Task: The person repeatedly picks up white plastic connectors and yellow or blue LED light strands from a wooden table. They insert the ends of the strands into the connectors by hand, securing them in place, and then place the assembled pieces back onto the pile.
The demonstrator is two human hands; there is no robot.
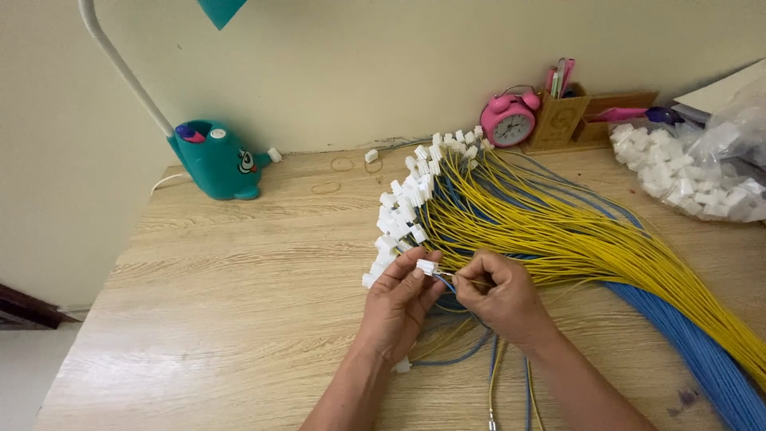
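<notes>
Left hand [396,302] pinching white connector [426,266], right hand [500,297] pinched on its wires [456,282], clear bag [702,172] full of white connectors, wooden holder [563,116] with pens

One head-worn view looks down and forward over the desk [239,271], close above the hands, toward the wall [359,64].

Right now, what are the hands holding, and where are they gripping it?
The left hand pinches a white connector by its sides at the fingertips. The right hand pinches the wires just behind it.
</notes>
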